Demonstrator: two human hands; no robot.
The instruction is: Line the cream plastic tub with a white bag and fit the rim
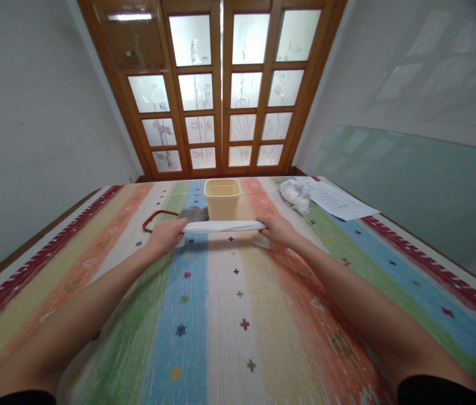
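1. The left hand (167,235) and the right hand (278,229) each grip one end of a white cloth (223,226). It looks pulled straight between them, over the striped worktop (223,315).
2. One end could slip out. That might happen if the fingers are too loose, or if one hand tugs harder than the other. Then the cloth would go floppy and lose its shape.
3. The yellow tub (222,208) stands just behind the cloth. I can't tell if they touch. If the hands push forward, they could tip the tub over, most of all if it is light.
4. A grey rag (194,214) lies by the tub, with a brown loop (153,218) near it. The left hand is close, so a quick move could bump the loop.
5. A crumpled white bundle (296,194) sits beside some paper (343,201), well apart from the left hand but nearer the right. I can't tell if the bundle is wet. If it is, the paper could get soggy.
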